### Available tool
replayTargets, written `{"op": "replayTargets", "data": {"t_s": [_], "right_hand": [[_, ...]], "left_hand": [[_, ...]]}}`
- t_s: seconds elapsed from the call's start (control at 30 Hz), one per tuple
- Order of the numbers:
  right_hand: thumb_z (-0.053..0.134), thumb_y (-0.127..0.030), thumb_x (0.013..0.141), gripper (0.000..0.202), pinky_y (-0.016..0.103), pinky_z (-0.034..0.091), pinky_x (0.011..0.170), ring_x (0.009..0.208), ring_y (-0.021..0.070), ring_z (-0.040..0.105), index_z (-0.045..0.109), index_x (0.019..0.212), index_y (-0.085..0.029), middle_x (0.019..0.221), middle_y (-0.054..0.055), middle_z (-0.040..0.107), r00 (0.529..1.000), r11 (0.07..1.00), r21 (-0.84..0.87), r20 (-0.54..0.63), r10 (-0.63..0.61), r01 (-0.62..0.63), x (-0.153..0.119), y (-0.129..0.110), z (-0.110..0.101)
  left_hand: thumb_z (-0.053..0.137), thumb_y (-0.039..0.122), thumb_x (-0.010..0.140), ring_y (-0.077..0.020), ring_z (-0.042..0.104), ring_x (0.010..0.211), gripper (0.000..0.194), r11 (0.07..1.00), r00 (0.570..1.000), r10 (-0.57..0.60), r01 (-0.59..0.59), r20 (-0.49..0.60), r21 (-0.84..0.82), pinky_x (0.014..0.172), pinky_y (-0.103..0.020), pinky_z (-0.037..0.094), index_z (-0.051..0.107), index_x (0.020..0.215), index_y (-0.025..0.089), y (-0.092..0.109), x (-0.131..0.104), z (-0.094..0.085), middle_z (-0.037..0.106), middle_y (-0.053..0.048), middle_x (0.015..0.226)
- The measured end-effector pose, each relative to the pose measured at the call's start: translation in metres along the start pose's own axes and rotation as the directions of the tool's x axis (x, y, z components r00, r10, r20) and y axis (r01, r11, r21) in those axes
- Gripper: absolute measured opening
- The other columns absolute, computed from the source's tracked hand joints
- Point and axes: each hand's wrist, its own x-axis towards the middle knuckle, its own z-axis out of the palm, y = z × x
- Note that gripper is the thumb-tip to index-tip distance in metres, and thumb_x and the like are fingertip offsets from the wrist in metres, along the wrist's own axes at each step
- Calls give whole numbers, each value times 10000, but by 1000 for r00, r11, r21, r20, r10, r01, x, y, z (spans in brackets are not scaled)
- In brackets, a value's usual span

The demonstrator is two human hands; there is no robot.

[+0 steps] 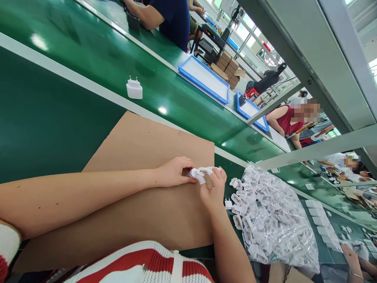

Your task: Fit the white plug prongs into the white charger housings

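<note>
Over a sheet of brown cardboard (153, 141), my two hands meet at a small white plastic piece (193, 173), which looks like a charger housing. My left hand (175, 171) pinches it from the left. White covers sit on the thumb and finger of my right hand (214, 188), which close on the piece from the right; small details between the fingertips are too fine to make out. Just right of my right hand, loose white charger housings (237, 198) spill from a clear plastic bag (277, 220) filled with many more.
A white plug charger (134, 89) stands on the green conveyor belt (97, 63) ahead. Beyond it lie blue-rimmed trays (203, 80). A metal frame post (318, 147) slants across the right. White pieces (322, 224) lie in rows farther right, near another person's hand (350, 257). Several co-workers sit across the line.
</note>
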Motion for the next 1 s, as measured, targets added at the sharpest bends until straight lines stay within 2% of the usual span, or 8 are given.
{"op": "replayTargets", "data": {"t_s": [0.17, 0.4, 0.53, 0.67, 0.8, 0.9, 1.0], "right_hand": [[546, -84, 773, 297, 493, 242, 1140, 973, 234, 544, 668, 988, -249, 927, 30, 643, 1000, 998, -68, 17, 12, -11, -1, 0, -2], [534, -66, 675, 199, 469, 241, 1144, 872, 222, 505, 607, 767, -227, 884, 31, 633, 999, 980, -197, 40, -20, 28, 2, -2, -2], [538, -67, 633, 164, 437, 309, 1054, 833, 215, 494, 569, 692, -217, 868, 36, 630, 999, 975, -221, 35, 17, -9, 1, -2, 0], [568, -68, 679, 262, 387, 348, 960, 864, 205, 532, 690, 852, -224, 870, 25, 633, 992, 981, -158, 40, 117, -110, -1, -1, 6], [642, -102, 757, 323, 397, 299, 1056, 950, 193, 575, 732, 1023, -264, 939, 5, 681, 971, 976, -53, 105, 216, -212, 0, 1, 8], [688, -204, 831, 395, 416, 236, 1138, 1075, 196, 585, 678, 1215, -294, 1086, -1, 712, 962, 969, 35, 127, 240, -246, 3, 7, -4], [637, -314, 916, 387, 383, 368, 1036, 1103, 225, 578, 638, 1296, -240, 1160, 49, 703, 937, 945, -54, 129, 326, -321, 3, 21, -29]], "left_hand": [[722, 443, 811, -212, 625, 893, 264, 1000, 1000, 0, 0, 4, 8, 823, -325, 484, 722, 908, 198, -2, 0, 0, 710, -49, 920], [719, 443, 812, -202, 624, 887, 282, 1000, 1000, -11, 11, 6, 7, 826, -317, 476, 725, 925, 185, -3, 0, 1, 707, -46, 912], [714, 468, 808, -204, 629, 884, 301, 1000, 1000, -17, 17, -11, 8, 817, -313, 484, 724, 913, 186, -1, 0, 1, 706, -46, 908], [692, 506, 809, -214, 643, 897, 332, 999, 999, -28, 28, -23, 18, 811, -312, 503, 720, 909, 190, 3, 0, 1, 719, -46, 918], [660, 538, 822, -224, 664, 894, 368, 996, 997, -69, 71, -33, 54, 804, -316, 528, 726, 953, 201, 5, -2, 4, 731, -46, 940], [635, 526, 850, -230, 673, 1010, 402, 994, 996, -80, 83, -43, 66, 894, -322, 541, 711, 1119, 236, 9, -3, 7, 738, -44, 1103], [624, 547, 850, -237, 686, 1025, 412, 988, 996, -85, 86, -15, 128, 904, -318, 554, 719, 1119, 248, 16, -2, 9, 741, -47, 1119]]}}
